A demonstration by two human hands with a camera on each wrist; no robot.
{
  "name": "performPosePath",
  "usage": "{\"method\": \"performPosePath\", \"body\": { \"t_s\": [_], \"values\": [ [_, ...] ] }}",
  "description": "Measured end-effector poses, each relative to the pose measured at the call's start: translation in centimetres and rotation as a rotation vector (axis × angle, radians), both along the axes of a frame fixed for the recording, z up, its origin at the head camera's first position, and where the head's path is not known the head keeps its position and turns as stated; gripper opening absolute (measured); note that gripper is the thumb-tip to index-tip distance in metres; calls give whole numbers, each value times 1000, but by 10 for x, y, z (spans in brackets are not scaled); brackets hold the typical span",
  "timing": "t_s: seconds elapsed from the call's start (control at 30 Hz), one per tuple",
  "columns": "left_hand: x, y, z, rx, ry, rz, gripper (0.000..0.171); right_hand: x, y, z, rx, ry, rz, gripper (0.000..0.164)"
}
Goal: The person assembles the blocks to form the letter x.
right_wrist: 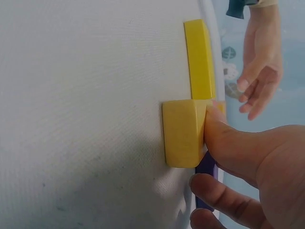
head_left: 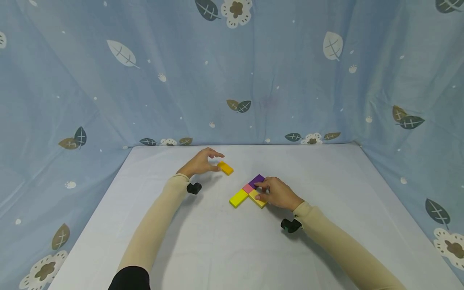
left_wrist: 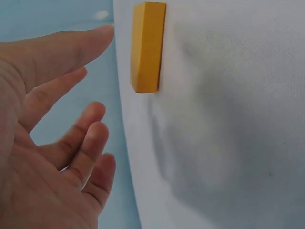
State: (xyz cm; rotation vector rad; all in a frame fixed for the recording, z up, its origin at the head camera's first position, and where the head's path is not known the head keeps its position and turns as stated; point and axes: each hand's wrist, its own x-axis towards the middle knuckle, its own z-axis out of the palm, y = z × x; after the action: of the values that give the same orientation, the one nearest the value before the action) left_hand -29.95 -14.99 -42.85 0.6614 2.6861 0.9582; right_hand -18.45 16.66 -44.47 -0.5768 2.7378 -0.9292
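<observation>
My left hand (head_left: pixel 202 162) hovers at the left end of an orange block (head_left: pixel 226 168), thumb and fingers spread apart. In the left wrist view a gap shows between the fingers and the orange block (left_wrist: pixel 148 47). Over on the right, my right hand (head_left: pixel 280 194) rests at a group of joined blocks. Its thumb presses on the light yellow block (right_wrist: pixel 181 133), and its fingertips are right at the purple block (head_left: pixel 256 179). Between them sits a small pink block (head_left: pixel 248 188), with a bright yellow block (head_left: pixel 238 198) on its near left side. The right hand partly covers the purple and light yellow blocks.
All the blocks lie on a white-covered table (head_left: pixel 217 245). Behind and beside it hangs a blue curtain (head_left: pixel 181 88) with leaf and flower prints. Dark wrist cameras sit under both sleeves.
</observation>
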Motion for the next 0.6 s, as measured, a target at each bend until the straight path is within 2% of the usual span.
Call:
{"method": "performPosePath", "body": {
  "t_s": [0.23, 0.6],
  "values": [
    [1, 4, -5, -12, -27, 11, 52, 1, 1, -1, -3, 5, 3, 50],
    [3, 9, -9, -20, -16, 2, 50, 0, 0, -1, -13, 7, 8, 49]
  ]
}}
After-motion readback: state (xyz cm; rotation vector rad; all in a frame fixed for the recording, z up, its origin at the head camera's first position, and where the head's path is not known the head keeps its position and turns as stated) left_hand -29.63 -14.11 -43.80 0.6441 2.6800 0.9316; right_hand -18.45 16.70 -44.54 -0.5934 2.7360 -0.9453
